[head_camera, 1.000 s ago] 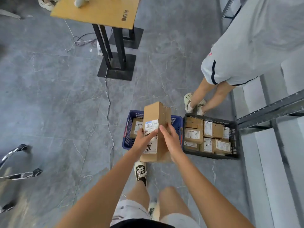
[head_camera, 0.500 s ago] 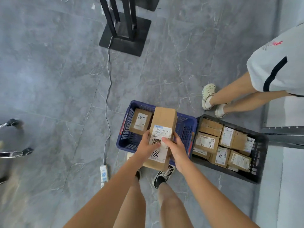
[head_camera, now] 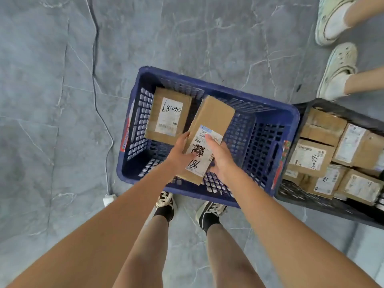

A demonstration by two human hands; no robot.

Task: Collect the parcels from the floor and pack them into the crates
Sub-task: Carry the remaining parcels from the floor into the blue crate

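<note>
Both hands clasp one long cardboard parcel near its lower end, at the centre of the frame. The left hand wraps the parcel's left edge, its thumb lying across the white label; the right hand grips the right edge, with its fingers reaching up over the label's top. The grip sits on the near half of the box — the bare cardboard end juts away toward the upper centre, tilted to the right.

The parcel is held over the blue crate, which fills the middle of the picture. Inside, in the crate's upper left part, a second parcel lies flat, label up, just left of the held one.

Touching the blue crate's right side, at the right edge of the frame, a black crate holds several labelled parcels packed close together.

Below the blue crate stand the person's own dark shoes — in the upper right corner are another person's pale clogs. A thin cable runs down the grey floor at left.
</note>
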